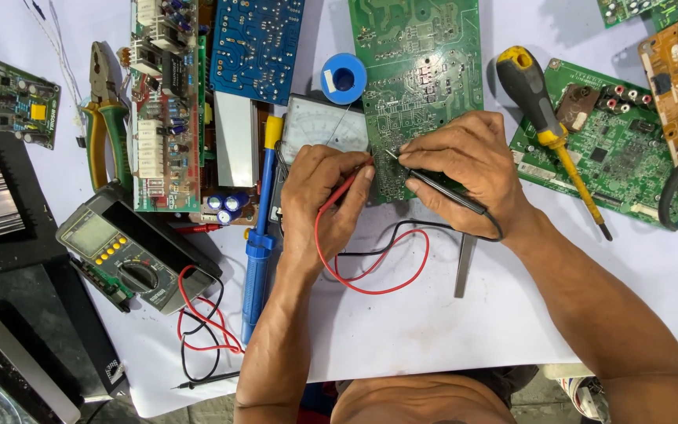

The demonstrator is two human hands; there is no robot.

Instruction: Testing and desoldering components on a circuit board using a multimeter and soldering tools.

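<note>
The person is mid-measurement on the large green circuit board lying at the middle of the desk. The left hand is closed around the red probe, its tip at the board's lower left edge. The right hand pinches the black probe, whose tip touches the board's lower part. Both leads loop across the white sheet toward the analog multimeter just left of the board. Judging by this, probing is under way; the screwdriver, pliers and blue desoldering pump lie untouched.
</note>
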